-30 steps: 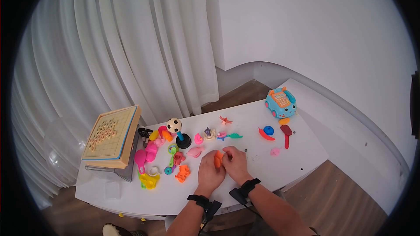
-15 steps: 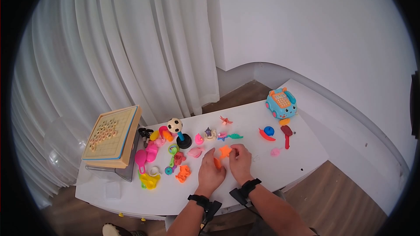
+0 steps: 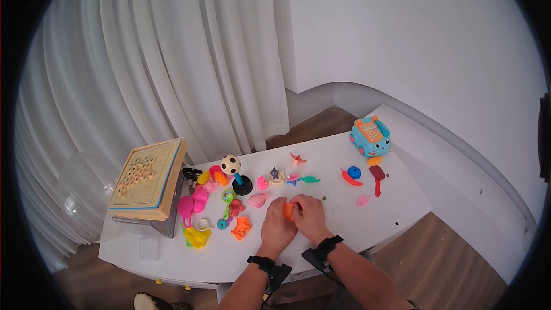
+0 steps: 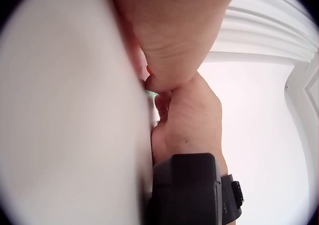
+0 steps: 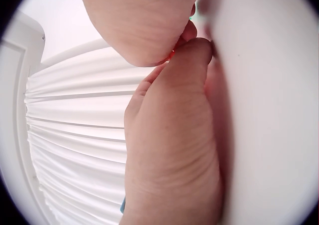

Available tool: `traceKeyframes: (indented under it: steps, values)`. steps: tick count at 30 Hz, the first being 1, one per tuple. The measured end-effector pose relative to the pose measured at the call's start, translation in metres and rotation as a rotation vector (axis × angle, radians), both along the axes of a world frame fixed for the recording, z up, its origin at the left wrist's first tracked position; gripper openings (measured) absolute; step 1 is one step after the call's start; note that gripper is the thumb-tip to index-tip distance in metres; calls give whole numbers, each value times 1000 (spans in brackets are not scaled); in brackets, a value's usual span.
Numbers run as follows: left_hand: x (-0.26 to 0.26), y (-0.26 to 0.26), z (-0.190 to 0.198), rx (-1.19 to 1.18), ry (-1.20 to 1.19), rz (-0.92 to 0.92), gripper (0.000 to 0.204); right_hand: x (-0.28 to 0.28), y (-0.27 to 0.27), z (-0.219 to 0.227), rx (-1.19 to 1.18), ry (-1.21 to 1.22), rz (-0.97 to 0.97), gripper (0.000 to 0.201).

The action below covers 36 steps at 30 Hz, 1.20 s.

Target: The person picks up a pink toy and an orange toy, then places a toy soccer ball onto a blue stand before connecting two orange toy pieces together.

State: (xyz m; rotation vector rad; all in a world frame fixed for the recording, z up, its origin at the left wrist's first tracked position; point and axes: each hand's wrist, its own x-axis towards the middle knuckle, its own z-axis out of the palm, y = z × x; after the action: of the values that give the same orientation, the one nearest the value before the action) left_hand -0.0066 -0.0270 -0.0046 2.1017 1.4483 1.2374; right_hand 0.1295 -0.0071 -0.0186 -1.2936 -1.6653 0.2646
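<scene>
Low over the front middle of the white table [image 3: 338,224], my two hands meet around a small orange toy piece [image 3: 288,211]. My left hand [image 3: 278,227] holds it from the left, fingers curled and thumb toward the other hand. From the right, my right hand [image 3: 310,218] pinches at the orange, its fingertips against it. Most of the orange is hidden by the fingers; only a sliver of orange-red [image 5: 171,55] peeks out between the hands in the right wrist view. Left of the hands lies an orange cut-out toy [image 3: 241,228], with a pink toy [image 3: 258,200] just beyond.
A board game box [image 3: 148,181] stands on a rack at the left. A soccer-ball toy on a stand [image 3: 231,165] rises among several colourful toys. Farther right are a blue toy phone [image 3: 371,136], a red boat-like toy [image 3: 351,178] and a dark red brush-like toy [image 3: 377,179].
Half a second ago the hands were apart, with an orange star-shaped piece at the right fingertips and orange in the left hand. The right hand has moved left, and the hands meet again.
</scene>
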Motion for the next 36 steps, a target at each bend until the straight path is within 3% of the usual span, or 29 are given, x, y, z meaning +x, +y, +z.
traceKeyframes:
  steps: [14,20,36]
  values:
    - [-1,2,-6,60,-10,-6,56,-2,-2,2,-40,1,-30,14]
    - [1,1,-3,50,-34,-2,52,-1,-2,0,-84,-18,43,19]
    - [0,0,-1,7,4,22,52,0,3,-1,-82,212,18,21]
